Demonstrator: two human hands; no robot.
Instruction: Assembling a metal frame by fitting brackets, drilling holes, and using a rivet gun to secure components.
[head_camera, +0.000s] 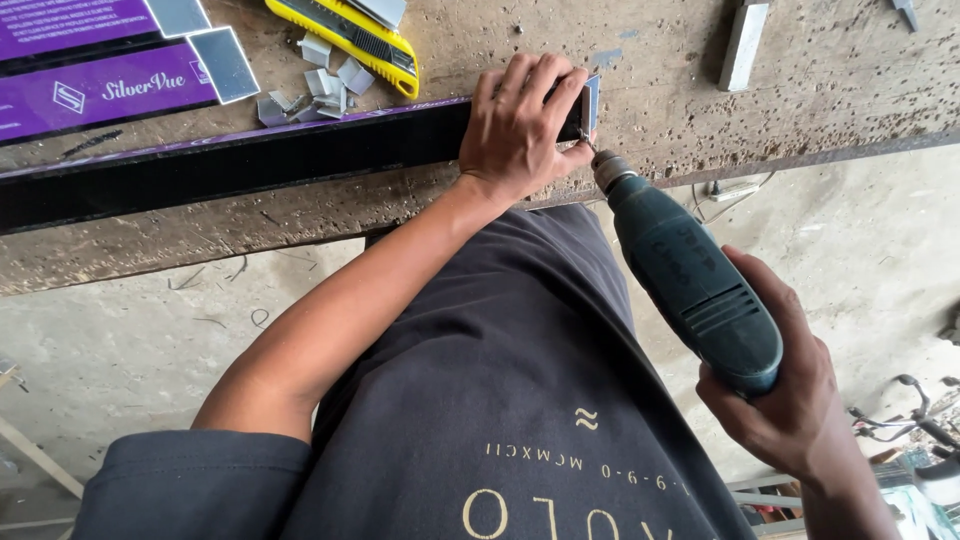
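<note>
L hand (520, 125) reaches fwd, fingers curled over the end of a long black bar (250, 160), pressing it onto the workbench (650, 70). R hand (785, 400) is wrapped round a teal drill (690, 280), bit touching the bar end just beside L thumb. Bench is rough, pitted wood w/ a yellow utility knife (350, 35) and metal scraps (320, 85); concrete floor (880, 240) below.

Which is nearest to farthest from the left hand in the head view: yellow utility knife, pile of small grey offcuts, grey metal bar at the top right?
From the left hand:
1. Yellow utility knife, up and to its left on the bench.
2. Pile of small grey offcuts, further left, beside the knife.
3. Grey metal bar, off to the upper right.
</note>
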